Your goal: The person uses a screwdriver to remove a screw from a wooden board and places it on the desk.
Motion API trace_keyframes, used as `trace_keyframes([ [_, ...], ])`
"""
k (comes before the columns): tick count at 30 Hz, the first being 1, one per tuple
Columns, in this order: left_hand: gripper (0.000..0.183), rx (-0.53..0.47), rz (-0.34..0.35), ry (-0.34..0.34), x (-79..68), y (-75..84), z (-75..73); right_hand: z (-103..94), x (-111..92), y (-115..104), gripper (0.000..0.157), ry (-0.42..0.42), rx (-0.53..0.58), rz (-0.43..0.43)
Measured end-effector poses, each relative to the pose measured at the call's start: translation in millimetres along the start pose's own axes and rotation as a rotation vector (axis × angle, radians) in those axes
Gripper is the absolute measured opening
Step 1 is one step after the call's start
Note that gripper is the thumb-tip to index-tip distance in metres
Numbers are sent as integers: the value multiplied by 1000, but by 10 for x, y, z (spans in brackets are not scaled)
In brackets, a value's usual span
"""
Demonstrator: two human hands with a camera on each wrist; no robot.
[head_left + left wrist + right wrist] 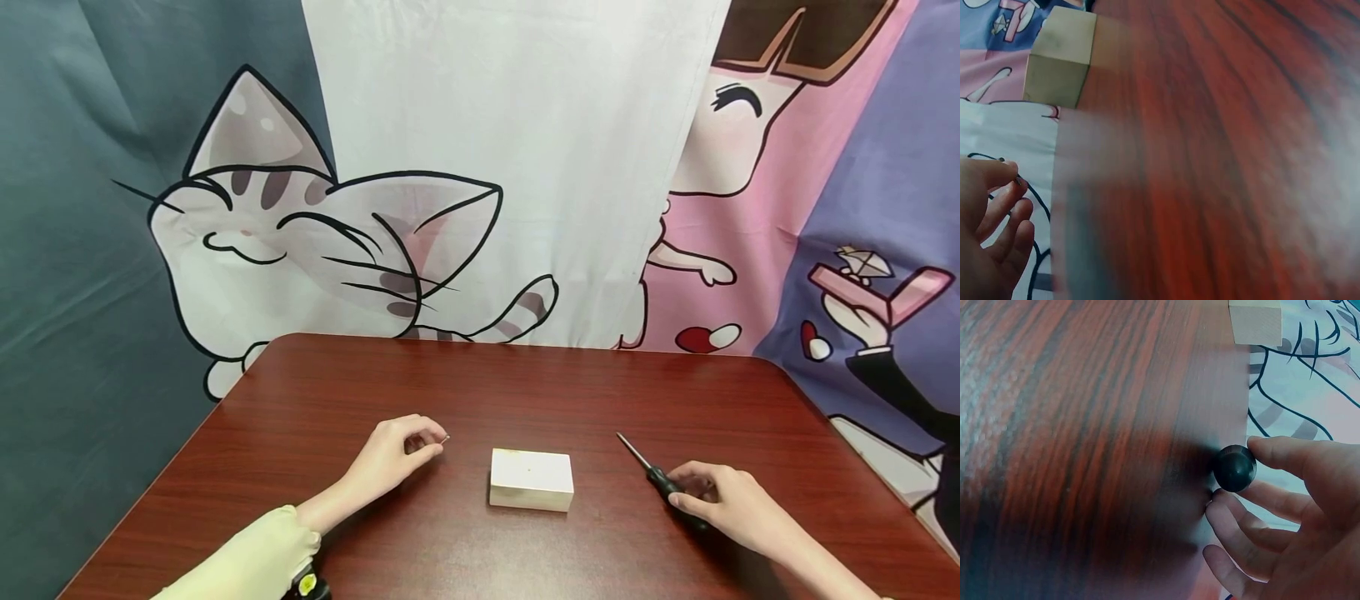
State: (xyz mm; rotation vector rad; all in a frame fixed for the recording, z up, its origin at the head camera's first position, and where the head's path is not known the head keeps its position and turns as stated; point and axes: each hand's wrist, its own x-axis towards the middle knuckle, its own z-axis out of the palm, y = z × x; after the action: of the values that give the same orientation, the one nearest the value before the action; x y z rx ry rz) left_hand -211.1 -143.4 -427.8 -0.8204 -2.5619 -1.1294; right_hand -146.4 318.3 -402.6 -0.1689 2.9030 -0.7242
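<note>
In the head view, my left hand (pixel 397 450) is held over the table, left of a pale wooden block (pixel 531 479). Its thumb and forefinger pinch a tiny, thin, screw-like metal piece (pixel 446 439), mostly hidden by the fingertips. A small dark dot marks the block's top face. To the right of the block, my right hand (pixel 727 504) grips a screwdriver (pixel 660 481) by its black handle. The metal shaft points away and to the left. In the right wrist view the handle's rounded end (pixel 1235 469) sits between thumb and fingers.
The reddish-brown wooden table (pixel 420 383) has rounded far corners. Behind it hangs a cloth (pixel 517 150) printed with a cartoon cat and figures. A black wrist strap (pixel 307 582) shows beside the left sleeve (pixel 247 554).
</note>
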Motion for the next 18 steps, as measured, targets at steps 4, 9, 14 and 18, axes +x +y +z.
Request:
trace_keyframes([
  [4,14,52,-46,-15,-42,-59,-41,0,0,-1,31,2,-2,-5],
  [9,17,129,-119,-46,-71,-133,-94,-5,1,-2,31,-5,6,1],
  [14,20,229,-193,-57,-89,-168,-131,5,0,-8,31,-1,13,2],
  [18,21,300,-247,-53,-100,-163,-144,19,-2,-12,31,6,16,-4],
])
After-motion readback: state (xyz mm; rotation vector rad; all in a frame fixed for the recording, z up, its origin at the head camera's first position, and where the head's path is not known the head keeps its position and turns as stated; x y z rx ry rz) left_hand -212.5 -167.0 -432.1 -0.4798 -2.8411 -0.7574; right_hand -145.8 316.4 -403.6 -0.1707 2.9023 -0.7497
